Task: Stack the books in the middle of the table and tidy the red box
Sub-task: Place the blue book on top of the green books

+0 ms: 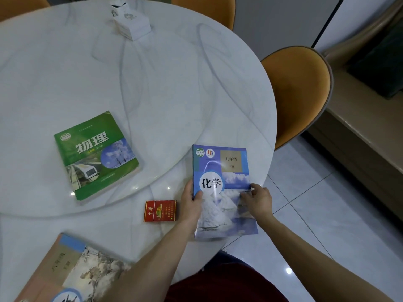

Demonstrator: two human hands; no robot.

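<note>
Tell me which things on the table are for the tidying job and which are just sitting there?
For the job: blue book, held by the left hand and right hand; green book; tan book at the near edge; red box.

Just lying about: white tissue box on the far side; orange chairs around the table.

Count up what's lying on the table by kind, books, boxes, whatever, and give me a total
Books: 3, the green book, the blue book held in the left hand and right hand, and the tan book
Red box: 1
White tissue box: 1
Total: 5
</note>
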